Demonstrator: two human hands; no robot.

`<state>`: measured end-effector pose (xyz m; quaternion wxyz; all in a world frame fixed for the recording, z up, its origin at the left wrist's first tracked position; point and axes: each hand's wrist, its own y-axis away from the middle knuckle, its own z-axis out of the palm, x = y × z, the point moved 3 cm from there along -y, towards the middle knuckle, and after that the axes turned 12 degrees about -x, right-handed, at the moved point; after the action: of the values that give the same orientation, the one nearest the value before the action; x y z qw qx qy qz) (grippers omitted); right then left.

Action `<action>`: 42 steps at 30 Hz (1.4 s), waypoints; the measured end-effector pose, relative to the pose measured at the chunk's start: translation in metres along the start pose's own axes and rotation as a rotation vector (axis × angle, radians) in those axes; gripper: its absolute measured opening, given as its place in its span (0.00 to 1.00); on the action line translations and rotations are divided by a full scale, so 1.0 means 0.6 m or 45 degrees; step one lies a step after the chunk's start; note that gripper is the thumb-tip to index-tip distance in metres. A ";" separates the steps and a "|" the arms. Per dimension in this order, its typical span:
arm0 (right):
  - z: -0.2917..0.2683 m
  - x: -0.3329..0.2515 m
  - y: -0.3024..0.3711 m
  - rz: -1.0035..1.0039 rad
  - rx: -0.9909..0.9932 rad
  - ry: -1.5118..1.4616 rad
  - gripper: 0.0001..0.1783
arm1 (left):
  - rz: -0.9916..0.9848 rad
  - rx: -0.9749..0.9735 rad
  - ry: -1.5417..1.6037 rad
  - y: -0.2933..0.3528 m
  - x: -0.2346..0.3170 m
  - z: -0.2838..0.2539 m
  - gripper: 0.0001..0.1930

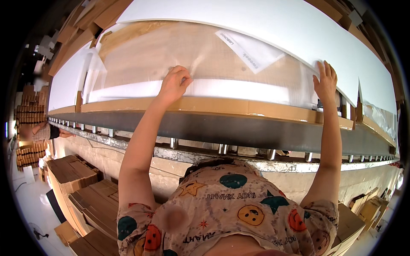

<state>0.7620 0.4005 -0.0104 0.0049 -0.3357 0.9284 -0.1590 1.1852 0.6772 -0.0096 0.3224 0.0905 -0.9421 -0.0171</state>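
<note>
From my remote feed I see, nearest, the wearer's patterned shirt at the lower centre, with brown cardboard boxes at the lower left. Just beyond the shirt, metal rollers line a worn rail across the frame, beside a dark grey surface.

On that surface, across the middle, lies the open carton, its brown near edge toward me. Inside it a white strip runs along the near side, and a wood-toned panel lies under clear film. The left hand, near the centre, has its fingers curled over the film beside some creases; I cannot tell whether it pinches any. The right hand, right of centre, is unclenched, fingers extended onto the edge of a white board that spans the top.

A white printed sheet sits above centre. Farther off, at the left edge, a co-worker is beside stacked cardboard.
</note>
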 end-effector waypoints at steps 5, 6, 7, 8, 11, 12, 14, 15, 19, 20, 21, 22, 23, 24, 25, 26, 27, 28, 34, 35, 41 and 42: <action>-0.054 -0.145 -0.001 -0.246 -0.414 -1.056 0.23 | -0.062 -0.129 0.039 0.006 0.026 -0.003 0.14; -0.055 -0.169 0.002 -0.301 -0.574 -1.047 0.26 | -0.098 -0.193 0.102 0.004 0.041 -0.003 0.17; -0.058 -0.185 0.004 -0.361 -0.727 -1.032 0.29 | -0.061 -0.239 0.007 0.003 0.049 -0.002 0.19; -0.062 -0.189 0.004 -0.407 -0.773 -0.957 0.31 | -0.025 -0.284 -0.087 0.001 0.056 -0.001 0.22; -0.065 -0.201 0.001 -0.535 -0.890 -0.776 0.35 | -0.077 -0.492 -0.260 -0.004 0.079 -0.010 0.26; -0.064 -0.201 0.002 -0.565 -0.914 -0.747 0.36 | -0.122 -0.573 -0.296 -0.007 0.082 -0.011 0.27; -0.060 -0.211 -0.003 -0.635 -0.920 -0.719 0.36 | -0.080 -0.555 -0.334 -0.002 0.074 -0.007 0.28; -0.057 -0.211 0.001 -0.655 -0.910 -0.714 0.36 | -0.062 -0.546 -0.358 0.001 0.068 -0.003 0.28; -0.064 -0.219 0.014 -0.715 -0.744 -0.566 0.32 | 0.035 -0.416 -0.466 0.015 0.063 0.005 0.25; -0.066 -0.217 0.018 -0.753 -0.704 -0.546 0.30 | 0.064 -0.432 -0.487 0.010 0.065 0.001 0.25; -0.067 -0.215 0.022 -0.789 -0.663 -0.528 0.29 | 0.093 -0.450 -0.510 0.010 0.066 -0.006 0.25; -0.065 -0.209 0.026 -0.812 -0.638 -0.504 0.27 | 0.190 -0.351 -0.546 0.013 0.064 -0.001 0.22; -0.062 -0.204 0.024 -0.830 -0.595 -0.535 0.26 | 0.237 -0.255 -0.563 0.018 0.059 -0.002 0.21; -0.059 -0.199 0.023 -0.843 -0.551 -0.567 0.24 | 0.287 -0.162 -0.583 0.022 0.054 -0.004 0.20; -0.063 -0.198 0.030 -0.846 -0.529 -0.595 0.23 | 0.341 -0.080 -0.582 0.028 0.053 0.004 0.19; -0.068 -0.198 0.033 -0.800 -0.522 -0.668 0.21 | 0.347 0.031 -0.605 0.034 0.049 0.006 0.19; -0.075 -0.202 0.032 -0.749 -0.514 -0.741 0.19 | 0.353 0.139 -0.629 0.038 0.043 0.003 0.19; -0.087 -0.205 0.031 -0.690 -0.507 -0.799 0.17 | 0.368 0.255 -0.640 0.038 0.038 0.004 0.19; -0.033 -0.188 -0.011 -0.513 -0.060 -0.606 0.08 | 0.299 0.706 -0.726 -0.026 0.022 0.000 0.23; -0.016 -0.185 -0.020 -0.488 0.003 -0.567 0.08 | 0.279 0.742 -0.791 -0.041 0.022 -0.004 0.23; 0.013 -0.164 -0.077 -0.226 0.335 -0.460 0.14 | 0.171 0.810 -0.981 -0.099 0.025 -0.032 0.22; 0.020 -0.161 -0.087 -0.157 0.230 -0.419 0.15 | 0.125 0.771 -0.996 -0.105 0.029 -0.033 0.21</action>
<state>0.8707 0.4195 -0.0153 0.1768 -0.4114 0.8749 -0.1846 1.1936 0.6127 0.0108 -0.0954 0.1226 -0.9583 0.2398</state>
